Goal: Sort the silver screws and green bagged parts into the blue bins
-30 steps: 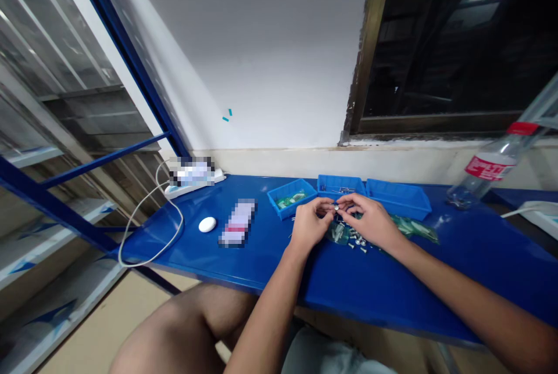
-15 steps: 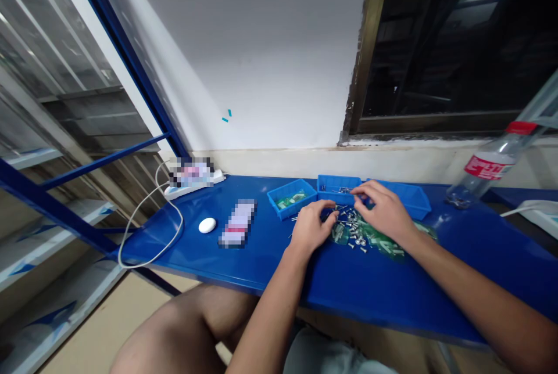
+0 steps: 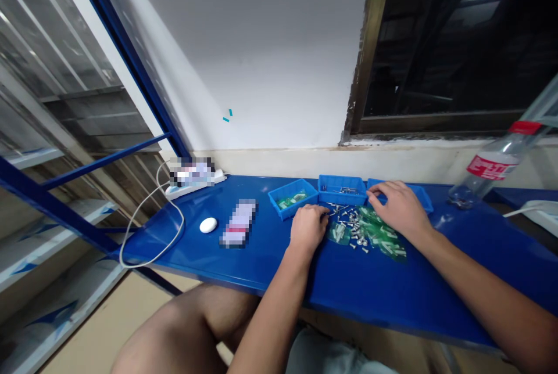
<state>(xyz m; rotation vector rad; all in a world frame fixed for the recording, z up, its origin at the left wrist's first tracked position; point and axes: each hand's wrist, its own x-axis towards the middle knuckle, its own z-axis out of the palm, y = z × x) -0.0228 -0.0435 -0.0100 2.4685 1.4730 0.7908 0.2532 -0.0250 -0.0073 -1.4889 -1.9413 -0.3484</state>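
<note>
A pile of loose metal screws [image 3: 354, 233] lies on the blue table, mixed with small green plastic packets [image 3: 386, 240] that hold pale pieces. My left hand [image 3: 307, 226] rests at the pile's left edge. Its fingers are curled together by some long screws, and what they pinch is hidden. My right hand [image 3: 401, 207] hovers over the pile's right side, in front of the right blue bin [image 3: 421, 195], which it partly covers. Its fingers are loosely bent and apart, with nothing visible in them. Behind the pile, the middle blue bin [image 3: 342, 196] contains several long screws.
A left blue bin [image 3: 278, 211] holds green packets. Further left are a blurred-out phone-like object [image 3: 239, 223], a white oval object [image 3: 208, 225] and a power strip [image 3: 196, 184] with its cable. A plastic bottle [image 3: 490, 166] stands at the right by the wall.
My right hand has moved right, away from the middle bin, uncovering more screws. My left hand's fingers have curled inward near the long screws.
</note>
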